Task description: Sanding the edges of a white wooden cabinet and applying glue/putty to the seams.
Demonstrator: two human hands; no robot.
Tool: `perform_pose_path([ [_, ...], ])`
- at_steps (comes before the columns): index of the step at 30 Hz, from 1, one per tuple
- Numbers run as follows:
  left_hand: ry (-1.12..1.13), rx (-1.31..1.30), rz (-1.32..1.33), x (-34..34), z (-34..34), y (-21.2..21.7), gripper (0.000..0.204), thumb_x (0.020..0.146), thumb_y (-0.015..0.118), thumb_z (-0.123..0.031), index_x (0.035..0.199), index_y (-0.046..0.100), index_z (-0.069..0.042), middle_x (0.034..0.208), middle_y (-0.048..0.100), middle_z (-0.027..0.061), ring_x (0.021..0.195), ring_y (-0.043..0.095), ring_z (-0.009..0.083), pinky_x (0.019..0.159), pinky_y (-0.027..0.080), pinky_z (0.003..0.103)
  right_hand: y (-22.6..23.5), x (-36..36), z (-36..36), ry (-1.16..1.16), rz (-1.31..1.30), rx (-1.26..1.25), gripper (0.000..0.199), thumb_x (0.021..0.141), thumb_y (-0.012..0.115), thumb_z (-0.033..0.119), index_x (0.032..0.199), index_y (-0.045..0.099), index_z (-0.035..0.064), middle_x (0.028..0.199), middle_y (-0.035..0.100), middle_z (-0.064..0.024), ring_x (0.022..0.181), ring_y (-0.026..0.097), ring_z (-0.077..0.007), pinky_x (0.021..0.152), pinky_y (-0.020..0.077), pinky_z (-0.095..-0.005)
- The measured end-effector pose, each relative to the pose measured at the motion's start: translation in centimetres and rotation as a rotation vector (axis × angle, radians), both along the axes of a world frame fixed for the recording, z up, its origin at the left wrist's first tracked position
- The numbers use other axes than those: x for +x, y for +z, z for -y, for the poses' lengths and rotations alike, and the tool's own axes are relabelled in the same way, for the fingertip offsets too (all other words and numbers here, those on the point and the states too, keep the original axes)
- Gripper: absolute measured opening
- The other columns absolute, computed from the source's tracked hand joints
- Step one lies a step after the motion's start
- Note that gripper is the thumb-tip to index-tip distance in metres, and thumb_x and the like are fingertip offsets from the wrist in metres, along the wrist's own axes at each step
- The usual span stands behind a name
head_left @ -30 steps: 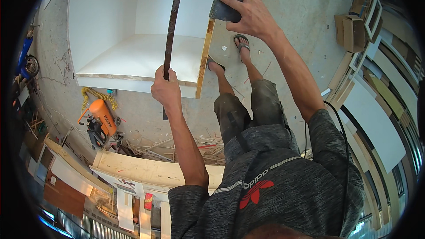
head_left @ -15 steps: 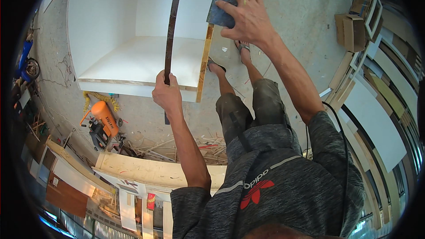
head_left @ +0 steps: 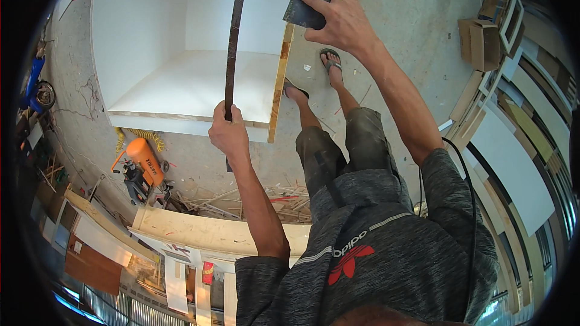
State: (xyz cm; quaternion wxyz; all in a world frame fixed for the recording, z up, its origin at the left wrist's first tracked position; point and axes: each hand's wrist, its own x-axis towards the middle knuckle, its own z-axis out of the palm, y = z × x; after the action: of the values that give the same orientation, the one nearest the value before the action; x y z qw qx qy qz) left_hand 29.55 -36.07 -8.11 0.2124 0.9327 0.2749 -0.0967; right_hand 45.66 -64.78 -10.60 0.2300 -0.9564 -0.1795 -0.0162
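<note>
Concrete workshop floor (head_left: 393, 18) spreads below the person, littered with wood offcuts (head_left: 241, 196) and an orange power tool (head_left: 142, 160) beside a coiled yellow hose (head_left: 142, 137). On it stands a white cabinet carcass (head_left: 181, 84), open toward the camera, its raw plywood edge (head_left: 279, 84) facing the person. The left hand (head_left: 228, 133) is closed in a fist around the lower end of a long dark edge-banding strip (head_left: 234, 36), which rises past the cabinet's opening to the top of the view. The right hand (head_left: 338, 18) presses a dark sanding block (head_left: 305, 3) against the upper part of the plywood edge, fingers spread over it. Panels and frames (head_left: 513, 121) lean along the right wall.
</note>
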Motion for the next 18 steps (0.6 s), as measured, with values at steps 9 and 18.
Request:
perform_pose_path([
  [9, -0.005, 0.035, -0.030, 0.0, 0.2, 0.1, 0.022, 0.088, 0.070, -0.014, 0.109, 0.070, -0.007, 0.090, 0.075, 0.0129, 0.079, 0.073, 0.0308, 0.073, 0.056, 0.042, 1.6, -0.9, -0.1, -0.007, 0.001, -0.043, 0.061, 0.058, 0.078, 0.030, 0.117, 0.071, 0.0152, 0.133, 0.051, -0.0193, 0.121, 0.050, -0.0370, 0.102, 0.0393, -0.0501],
  [18, 0.022, 0.039, -0.037, -0.3, 0.0, -0.1, 0.022, 0.087, 0.070, -0.014, 0.108, 0.070, -0.007, 0.089, 0.075, 0.0129, 0.079, 0.073, 0.0307, 0.073, 0.056, 0.041, 1.4, -3.0, 0.7, 0.065, -0.105, -0.107, 0.061, 0.058, 0.078, 0.029, 0.117, 0.071, 0.0140, 0.135, 0.050, -0.0196, 0.122, 0.050, -0.0393, 0.104, 0.0394, -0.0502],
])
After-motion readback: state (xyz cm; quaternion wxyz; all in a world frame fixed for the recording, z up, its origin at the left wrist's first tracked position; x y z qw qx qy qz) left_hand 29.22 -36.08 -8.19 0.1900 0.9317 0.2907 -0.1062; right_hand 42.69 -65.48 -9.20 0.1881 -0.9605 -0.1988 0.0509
